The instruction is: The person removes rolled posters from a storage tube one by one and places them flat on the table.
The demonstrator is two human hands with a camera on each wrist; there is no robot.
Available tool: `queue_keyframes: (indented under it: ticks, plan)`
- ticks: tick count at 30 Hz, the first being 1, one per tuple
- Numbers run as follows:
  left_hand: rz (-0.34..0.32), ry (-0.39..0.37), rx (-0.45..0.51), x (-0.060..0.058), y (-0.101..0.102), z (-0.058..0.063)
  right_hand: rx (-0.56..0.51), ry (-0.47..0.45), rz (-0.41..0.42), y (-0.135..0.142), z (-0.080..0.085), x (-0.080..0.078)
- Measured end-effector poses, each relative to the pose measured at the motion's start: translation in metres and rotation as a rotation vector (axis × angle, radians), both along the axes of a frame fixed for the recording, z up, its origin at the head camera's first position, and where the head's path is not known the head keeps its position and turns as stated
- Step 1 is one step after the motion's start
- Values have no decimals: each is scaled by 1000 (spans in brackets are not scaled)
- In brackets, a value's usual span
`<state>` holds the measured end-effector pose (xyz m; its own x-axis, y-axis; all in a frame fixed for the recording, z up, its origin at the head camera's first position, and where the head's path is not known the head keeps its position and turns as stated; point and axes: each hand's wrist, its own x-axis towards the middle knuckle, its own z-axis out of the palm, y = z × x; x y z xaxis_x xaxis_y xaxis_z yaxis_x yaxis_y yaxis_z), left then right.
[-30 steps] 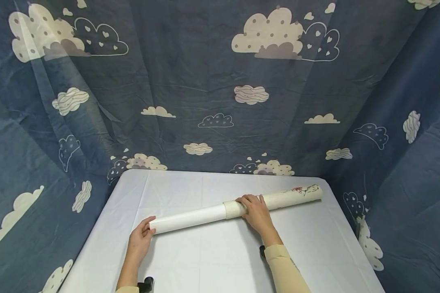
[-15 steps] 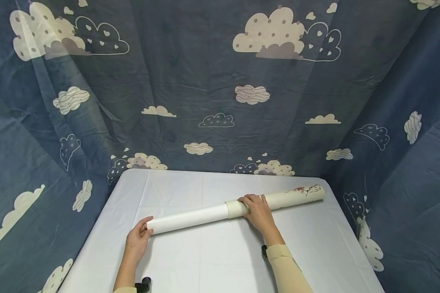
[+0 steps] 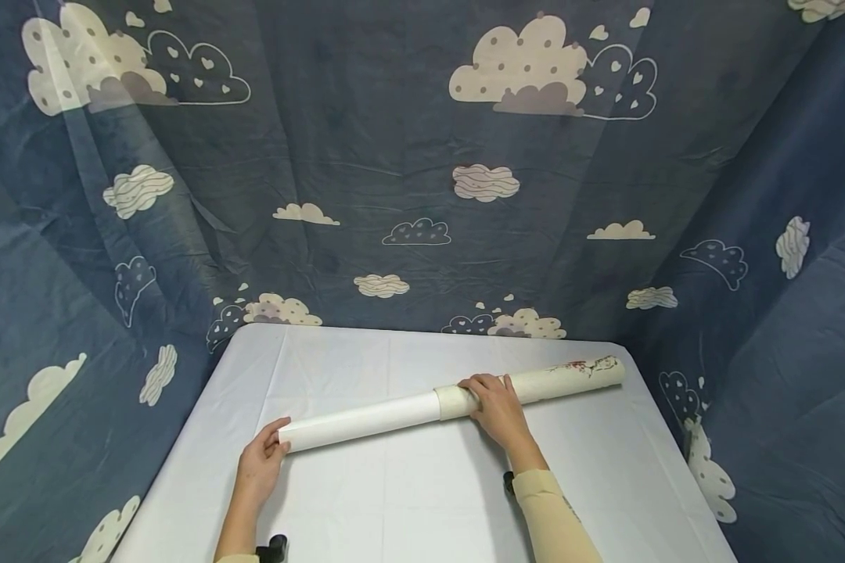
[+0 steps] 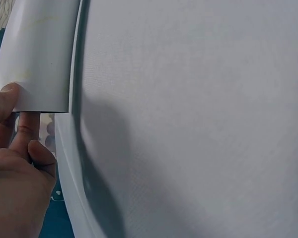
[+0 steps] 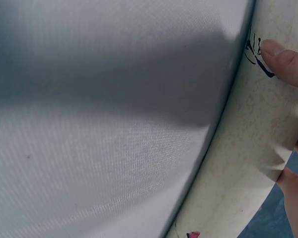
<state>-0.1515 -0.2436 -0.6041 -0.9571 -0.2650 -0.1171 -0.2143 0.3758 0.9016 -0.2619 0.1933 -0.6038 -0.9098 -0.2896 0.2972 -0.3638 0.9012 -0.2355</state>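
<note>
In the head view a long white tube slants across the table, its right part inside a cream sleeve-like roll painted with red blossoms and dark branches. At the tube's left end my left hand pinches the rim; in the left wrist view the thumb lies on the glossy white outside and other fingers reach in under the edge. My right hand grips the cream roll near its left edge. The right wrist view shows the thumb over a dark painted twig, with fingertips on the roll's far side.
A white cloth covers the table beneath both rolls. Behind and at the sides hangs a dark blue curtain printed with clouds. Dark wrist-worn devices sit on the left wrist and the right wrist.
My left hand has drawn the white tube's end slightly left, while the right hand and cream roll have shifted a little right. A longer stretch of white shows between them.
</note>
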Motion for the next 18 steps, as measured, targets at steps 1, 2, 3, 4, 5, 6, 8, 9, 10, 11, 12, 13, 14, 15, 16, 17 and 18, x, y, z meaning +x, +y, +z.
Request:
queue_keyframes:
  ticks: [1, 2, 3, 4, 5, 6, 8, 9, 10, 11, 12, 13, 14, 15, 16, 17, 18]
  plan:
    - [0, 1, 1, 0, 0, 0, -2, -3, 0, 0, 0, 0]
    - [1, 1, 1, 1, 0, 0, -2, -7, 0, 0, 0, 0]
    - [2, 1, 0, 1, -1, -1, -1, -10, 0, 0, 1, 0]
    - [3, 3, -4, 1, -1, -1, 1, -14, 0, 0, 1, 0]
    - [6, 2, -10, 1, -1, -1, 2, -17, 0, 0, 1, 0]
    - [9, 1, -16, 2, -2, -1, 5, -19, -1, 0, 2, 0]
    - [16, 2, -26, 3, -2, -1, 7, -17, 0, 1, 3, 1]
    - [18, 0, -26, 2, -3, -2, 8, -11, 3, 1, 3, 1]
    - [19, 0, -24, 2, -3, -2, 8, -4, 6, 1, 3, 1]
    - [20, -1, -19, 3, -4, -2, 9, 4, 9, 2, 3, 1]
    - [18, 0, -15, 2, -5, -2, 10, 12, 13, 2, 4, 1]
    - [17, 0, -12, 2, -5, -3, 10, 16, 17, 3, 3, 1]
    - [15, -1, -10, 2, -6, -3, 9, 21, 21, 3, 3, 1]
    - [15, -1, -11, 3, -6, -4, 9, 25, 23, 3, 3, 1]
    - [16, -1, -14, 3, -7, -4, 9, 25, 23, 4, 3, 1]
    - [19, -3, -18, 4, -8, -4, 9, 25, 22, 4, 3, 1]
    - [18, 0, -23, 5, -8, -4, 8, 23, 21, 4, 2, 1]
